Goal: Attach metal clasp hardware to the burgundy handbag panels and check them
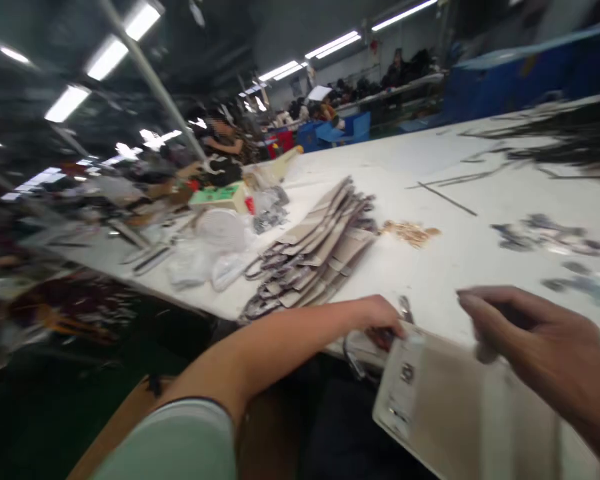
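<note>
A beige fabric panel [445, 400] with metal fittings at its left end lies at the table's near edge. My left hand [383, 320] is closed on the panel's upper left corner, beside a dark strap loop. Over the panel's right part hovers my right hand [535, 333], blurred, its thumb and index finger nearly meeting; whether anything small is between them is hidden. A stack of similar beige pieces [325, 247] with dark straps lies beyond my left forearm.
On the white table [395, 167] lie gold-coloured parts [411, 233], silver parts [545, 237] and dark strips [570, 140]. Plastic bags [205, 253] and a green-topped box [217, 197] are at the left. A person [226, 143] is farther back.
</note>
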`<state>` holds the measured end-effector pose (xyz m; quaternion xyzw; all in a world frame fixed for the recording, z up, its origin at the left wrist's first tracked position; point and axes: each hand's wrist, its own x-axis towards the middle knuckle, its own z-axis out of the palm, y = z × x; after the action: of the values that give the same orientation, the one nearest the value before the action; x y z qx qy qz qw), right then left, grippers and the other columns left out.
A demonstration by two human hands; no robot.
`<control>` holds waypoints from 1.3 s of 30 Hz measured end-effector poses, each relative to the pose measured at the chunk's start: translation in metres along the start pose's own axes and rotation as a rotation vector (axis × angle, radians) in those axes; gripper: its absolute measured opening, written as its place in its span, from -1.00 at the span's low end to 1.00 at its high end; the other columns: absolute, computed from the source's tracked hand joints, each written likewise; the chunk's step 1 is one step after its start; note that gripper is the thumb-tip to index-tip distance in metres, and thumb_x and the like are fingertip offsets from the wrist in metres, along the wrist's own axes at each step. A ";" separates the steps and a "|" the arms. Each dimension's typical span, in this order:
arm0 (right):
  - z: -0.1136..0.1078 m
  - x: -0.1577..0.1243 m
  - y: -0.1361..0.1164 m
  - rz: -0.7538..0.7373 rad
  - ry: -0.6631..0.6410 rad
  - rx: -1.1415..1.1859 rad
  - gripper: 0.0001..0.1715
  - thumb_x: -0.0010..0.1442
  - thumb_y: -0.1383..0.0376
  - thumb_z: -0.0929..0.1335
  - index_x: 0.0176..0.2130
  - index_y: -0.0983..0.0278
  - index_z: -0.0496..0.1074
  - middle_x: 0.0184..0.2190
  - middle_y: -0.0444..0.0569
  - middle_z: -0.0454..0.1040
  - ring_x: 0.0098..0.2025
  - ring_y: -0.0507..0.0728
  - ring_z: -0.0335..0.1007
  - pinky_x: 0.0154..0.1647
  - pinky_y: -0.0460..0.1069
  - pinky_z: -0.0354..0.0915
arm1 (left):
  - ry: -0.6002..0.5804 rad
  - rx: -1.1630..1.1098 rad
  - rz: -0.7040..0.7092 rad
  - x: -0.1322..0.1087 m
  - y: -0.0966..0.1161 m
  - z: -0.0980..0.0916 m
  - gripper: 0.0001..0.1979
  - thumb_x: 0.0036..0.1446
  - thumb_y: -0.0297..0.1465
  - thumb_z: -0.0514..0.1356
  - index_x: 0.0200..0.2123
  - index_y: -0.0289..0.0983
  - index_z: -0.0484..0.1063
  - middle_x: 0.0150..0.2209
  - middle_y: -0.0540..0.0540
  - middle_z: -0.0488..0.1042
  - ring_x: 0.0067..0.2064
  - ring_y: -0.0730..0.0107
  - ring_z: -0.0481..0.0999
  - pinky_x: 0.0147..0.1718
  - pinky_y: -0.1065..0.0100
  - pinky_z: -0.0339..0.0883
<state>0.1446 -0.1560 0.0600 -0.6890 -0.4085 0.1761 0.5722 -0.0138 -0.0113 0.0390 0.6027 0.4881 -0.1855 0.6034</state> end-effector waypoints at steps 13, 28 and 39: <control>0.046 0.010 0.029 0.209 0.098 0.967 -0.46 0.25 0.09 0.45 -0.57 0.22 0.16 -0.65 -0.26 0.06 -0.64 -0.01 0.01 -0.61 -0.06 0.08 | -0.016 -0.036 0.226 0.037 -0.016 -0.017 -0.73 -0.15 -0.38 0.33 -0.28 -0.32 0.57 -0.55 -0.02 0.54 -0.59 0.43 0.49 -0.71 0.51 0.00; 0.082 0.026 -0.013 0.032 -0.396 0.237 -0.40 0.28 0.04 0.44 -0.64 0.22 0.25 -0.68 -0.19 0.23 -0.59 0.02 0.14 -0.54 -0.03 0.09 | -0.026 0.014 0.296 0.034 -0.013 -0.017 -0.95 0.06 -0.48 0.27 -0.40 -0.37 0.54 -0.67 0.09 0.40 -0.59 0.48 0.46 -0.60 0.54 0.10; 0.078 0.018 0.010 0.091 -0.176 0.420 -0.43 0.29 0.03 0.41 -0.61 0.17 0.21 -0.72 -0.22 0.19 -0.67 0.01 0.08 -0.63 -0.03 0.08 | -0.044 -0.039 0.246 0.035 -0.014 -0.019 -0.86 -0.08 -0.42 0.36 -0.37 -0.28 0.54 -0.58 -0.02 0.53 -0.56 0.36 0.55 -0.67 0.49 0.16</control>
<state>0.1035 -0.0924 0.0323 -0.5544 -0.3796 0.3424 0.6567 -0.0168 0.0159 0.0068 0.6420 0.4006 -0.1136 0.6438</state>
